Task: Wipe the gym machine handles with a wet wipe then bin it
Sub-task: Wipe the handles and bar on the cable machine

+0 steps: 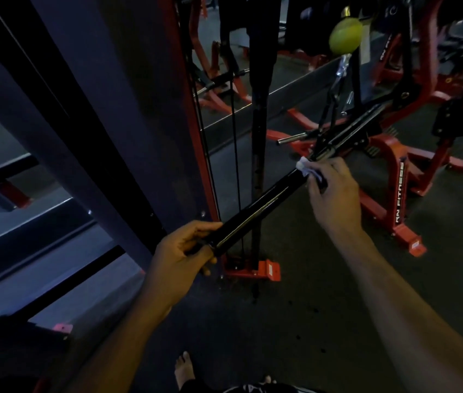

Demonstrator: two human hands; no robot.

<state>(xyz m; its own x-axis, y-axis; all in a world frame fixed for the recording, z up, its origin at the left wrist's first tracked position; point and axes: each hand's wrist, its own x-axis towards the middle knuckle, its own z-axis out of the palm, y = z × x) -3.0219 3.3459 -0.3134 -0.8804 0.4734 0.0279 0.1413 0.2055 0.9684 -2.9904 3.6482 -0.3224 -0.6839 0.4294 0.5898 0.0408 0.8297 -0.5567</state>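
Observation:
A long black cable-machine bar handle runs diagonally from lower left to upper right, hanging from black straps under a yellow-green ball. My left hand grips the near end of the bar. My right hand holds a white wet wipe wrapped against the bar near its middle, fingers curled round wipe and bar. Beyond the wipe the bar's far half continues up to the right, partly hidden by the straps.
A dark upright frame post with red trim and black cables stands to the left. Red machine bases sit on the dark rubber floor to the right. A mirror lines the back. My bare feet show at the bottom.

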